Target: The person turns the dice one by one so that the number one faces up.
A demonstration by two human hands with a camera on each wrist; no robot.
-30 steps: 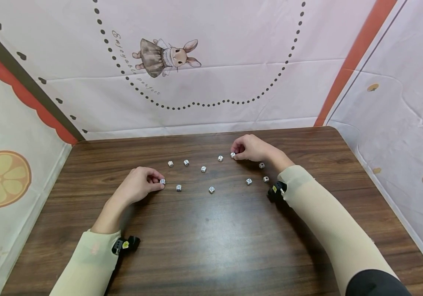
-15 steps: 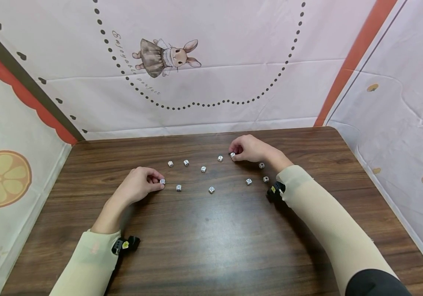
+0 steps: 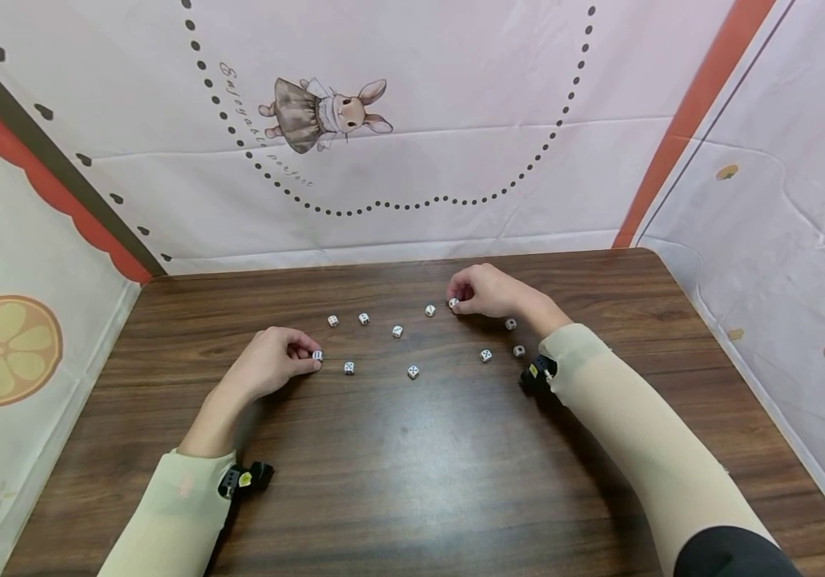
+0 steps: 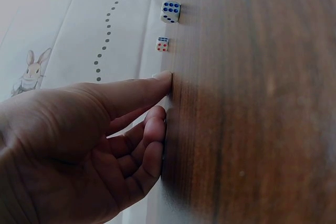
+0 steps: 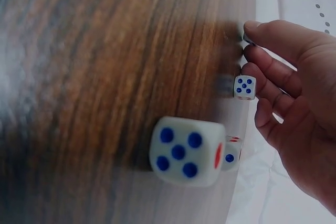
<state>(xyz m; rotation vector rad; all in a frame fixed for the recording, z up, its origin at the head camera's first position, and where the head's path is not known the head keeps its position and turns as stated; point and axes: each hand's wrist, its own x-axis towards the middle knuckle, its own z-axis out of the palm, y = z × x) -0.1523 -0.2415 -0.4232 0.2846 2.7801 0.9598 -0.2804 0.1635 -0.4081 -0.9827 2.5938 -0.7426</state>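
My left hand (image 3: 273, 362) pinches a white die (image 3: 317, 356) between thumb and fingertips at the left of the group. In the left wrist view the thumb hides most of that die. Farther back, my right hand (image 3: 486, 289) has thumb and fingertips on another white die (image 3: 453, 304); only a sliver of it shows between the fingers in the right wrist view. Close to its left lies a die (image 3: 430, 311). Beside the left fingers is a die (image 3: 349, 369) with its pips facing up. Below the right wrist sit two dice, one nearer (image 3: 519, 351) and one behind (image 3: 510, 324).
More dice lie scattered across the brown wooden table (image 3: 398, 497): one at the front middle (image 3: 413, 372), one to the right (image 3: 485, 356), and several toward the back left, including a die (image 3: 364, 319). A printed white cloth (image 3: 441, 160) hangs behind the table's back edge.
My right hand has shifted slightly left around its die since one second ago. The left hand and the other dice keep their places.
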